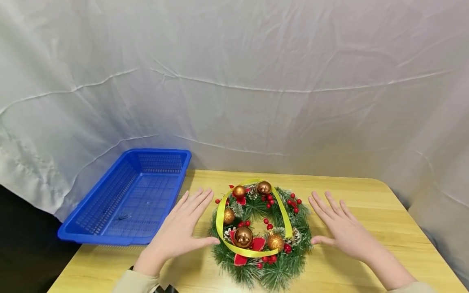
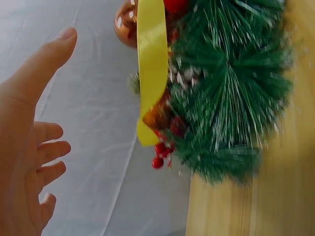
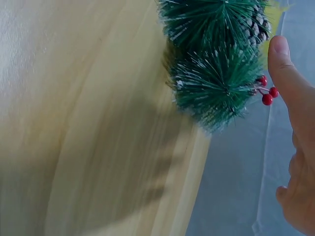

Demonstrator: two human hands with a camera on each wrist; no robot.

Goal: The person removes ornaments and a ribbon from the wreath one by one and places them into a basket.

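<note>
A green Christmas wreath (image 1: 256,272) lies on the table, dressed with gold and copper balls, red berries, red petals and frosted pine cones. Over its top runs a loose loop of yellow ribbon (image 1: 220,219). My left hand (image 1: 183,230) hovers at the wreath's left side with fingers spread, its thumb tip close to the ribbon. On the other side my right hand (image 1: 344,230) is held likewise, fingers apart, thumb pointing to the greenery. Neither hand grips anything. Both wrist views show a gap between palm and wreath; contact at the right thumb tip is hard to tell.
A blue plastic basket (image 1: 187,162) with mesh walls stands at the table's left, a small dark wiry bit (image 1: 122,217) inside it. Grey cloth (image 1: 256,114) hangs behind the wooden table (image 1: 373,195), whose back right corner is rounded.
</note>
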